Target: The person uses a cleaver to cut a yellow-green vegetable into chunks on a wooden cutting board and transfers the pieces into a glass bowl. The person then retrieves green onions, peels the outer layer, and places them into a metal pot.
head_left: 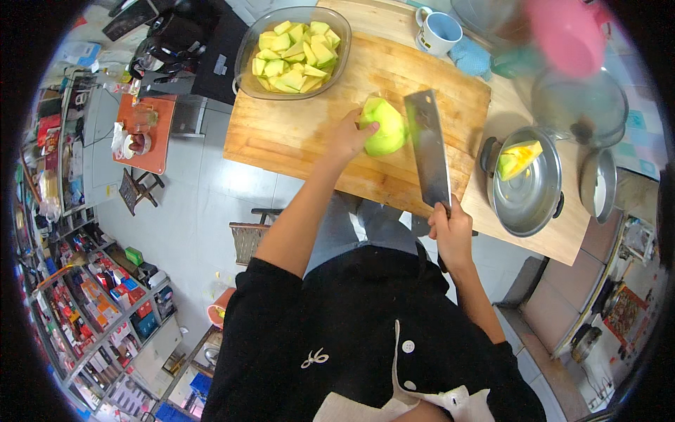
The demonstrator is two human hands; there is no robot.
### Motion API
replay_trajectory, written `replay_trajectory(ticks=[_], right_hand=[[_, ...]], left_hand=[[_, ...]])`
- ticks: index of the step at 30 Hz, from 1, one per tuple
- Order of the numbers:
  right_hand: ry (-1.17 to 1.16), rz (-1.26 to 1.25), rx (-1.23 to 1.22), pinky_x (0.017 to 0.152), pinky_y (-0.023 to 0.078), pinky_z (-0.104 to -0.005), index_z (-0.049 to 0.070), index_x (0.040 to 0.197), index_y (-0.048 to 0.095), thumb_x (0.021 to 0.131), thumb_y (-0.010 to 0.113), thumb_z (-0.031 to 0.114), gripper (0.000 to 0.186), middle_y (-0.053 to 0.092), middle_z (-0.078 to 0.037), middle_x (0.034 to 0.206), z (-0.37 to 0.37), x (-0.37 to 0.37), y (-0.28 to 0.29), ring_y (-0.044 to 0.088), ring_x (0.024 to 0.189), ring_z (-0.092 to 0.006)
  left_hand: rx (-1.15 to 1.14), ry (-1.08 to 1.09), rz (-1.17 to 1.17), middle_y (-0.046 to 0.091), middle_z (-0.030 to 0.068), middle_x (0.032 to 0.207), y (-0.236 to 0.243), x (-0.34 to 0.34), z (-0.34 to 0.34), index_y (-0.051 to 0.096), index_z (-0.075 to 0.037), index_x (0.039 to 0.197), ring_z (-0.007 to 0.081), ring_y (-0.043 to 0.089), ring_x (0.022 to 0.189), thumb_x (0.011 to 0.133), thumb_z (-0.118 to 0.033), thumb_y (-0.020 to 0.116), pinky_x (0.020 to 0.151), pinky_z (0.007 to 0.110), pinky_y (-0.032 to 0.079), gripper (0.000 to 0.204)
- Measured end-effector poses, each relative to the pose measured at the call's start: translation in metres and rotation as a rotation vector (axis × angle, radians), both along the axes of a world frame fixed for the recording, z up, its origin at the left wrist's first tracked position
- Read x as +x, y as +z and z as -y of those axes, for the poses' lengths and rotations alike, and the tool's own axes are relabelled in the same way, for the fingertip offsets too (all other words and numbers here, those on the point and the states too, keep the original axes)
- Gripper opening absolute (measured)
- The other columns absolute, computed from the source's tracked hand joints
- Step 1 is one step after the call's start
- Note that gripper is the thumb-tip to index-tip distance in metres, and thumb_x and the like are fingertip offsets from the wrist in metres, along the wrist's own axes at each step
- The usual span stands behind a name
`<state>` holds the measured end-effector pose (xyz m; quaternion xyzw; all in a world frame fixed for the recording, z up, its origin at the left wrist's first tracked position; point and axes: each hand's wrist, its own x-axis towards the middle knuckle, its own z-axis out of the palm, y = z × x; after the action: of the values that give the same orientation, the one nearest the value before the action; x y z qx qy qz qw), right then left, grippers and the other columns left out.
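On the wooden cutting board [295, 133], my left hand [351, 133] grips a peeled pale-green fruit [384, 133] from its left side. My right hand [450, 232] is closed round the handle of a wide cleaver [430, 155], whose blade stands just right of the fruit. A glass dish [241, 63] of cut yellow-green chunks [295, 50] sits at the board's back left. Right of the board, a metal pot [527, 207] holds a piece of yellow-green fruit [518, 158].
A mug [436, 35], blue cloth [470, 58], pink container [566, 32], clear lids and a metal bowl [598, 204] crowd the right. At left stand packed shelves [105, 295], an orange small table [158, 112] and a folding stool [133, 190]. A chair [242, 239] is below the board.
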<state>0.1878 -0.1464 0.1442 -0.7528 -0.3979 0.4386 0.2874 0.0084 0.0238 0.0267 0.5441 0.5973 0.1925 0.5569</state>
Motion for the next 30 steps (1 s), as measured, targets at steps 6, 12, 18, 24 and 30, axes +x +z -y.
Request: replay_trajectory(ticks=[6, 12, 18, 24, 30], right_hand=[[0.256, 0.355, 0.118, 0.055, 0.045, -0.0405, -0.003, 0.094, 0.055, 0.085, 0.052, 0.009, 0.016, 0.058, -0.023, 0.067, -0.034, -0.016, 0.004, 0.058, 0.059, -0.0374], [0.375, 0.631, 0.048, 0.056, 0.047, -0.0428, 0.004, 0.103, 0.058, 0.084, 0.052, 0.011, 0.022, 0.060, -0.020, 0.073, -0.041, -0.033, 0.012, 0.059, 0.062, -0.0363], [0.315, 0.668, -0.015, 0.055, 0.048, -0.0426, 0.007, 0.105, 0.059, 0.082, 0.055, 0.009, 0.024, 0.060, -0.018, 0.069, -0.039, -0.040, 0.021, 0.060, 0.060, -0.0338], [0.263, 0.602, 0.048, 0.054, 0.048, -0.0430, 0.007, 0.102, 0.060, 0.081, 0.056, 0.010, 0.022, 0.059, -0.019, 0.064, -0.044, -0.038, 0.016, 0.060, 0.058, -0.0341], [0.319, 0.660, -0.076, 0.053, 0.049, -0.0440, 0.007, 0.101, 0.058, 0.080, 0.054, 0.009, 0.022, 0.059, -0.018, 0.065, -0.048, -0.043, 0.017, 0.060, 0.059, -0.0344]], left_hand=[[0.336, 0.314, 0.031, 0.054, 0.0171, 0.114, 0.037, 0.003, 0.018, 0.047, -0.001, 0.123, 0.0252, 0.052, 0.105, 0.085, -0.022, 0.058, 0.090, 0.036, 0.040, 0.045], [1.067, -0.267, -0.158, 0.054, 0.0068, 0.114, 0.110, -0.015, -0.045, 0.055, -0.008, 0.112, 0.0242, 0.046, 0.113, 0.086, -0.018, 0.054, 0.104, 0.048, 0.024, 0.027], [1.057, -0.677, -0.113, 0.053, 0.0034, 0.119, 0.109, 0.035, -0.070, 0.054, -0.010, 0.115, 0.0201, 0.043, 0.121, 0.089, -0.025, 0.050, 0.107, 0.050, 0.017, 0.030], [1.045, -0.892, -0.310, 0.048, 0.0025, 0.130, 0.094, 0.050, -0.068, 0.050, -0.012, 0.123, 0.0186, 0.036, 0.127, 0.091, -0.033, 0.044, 0.109, 0.048, 0.015, 0.039], [1.105, -1.170, -0.180, 0.045, 0.0010, 0.133, 0.093, 0.048, -0.080, 0.049, -0.013, 0.126, 0.0164, 0.030, 0.131, 0.092, -0.039, 0.039, 0.110, 0.047, 0.013, 0.043]])
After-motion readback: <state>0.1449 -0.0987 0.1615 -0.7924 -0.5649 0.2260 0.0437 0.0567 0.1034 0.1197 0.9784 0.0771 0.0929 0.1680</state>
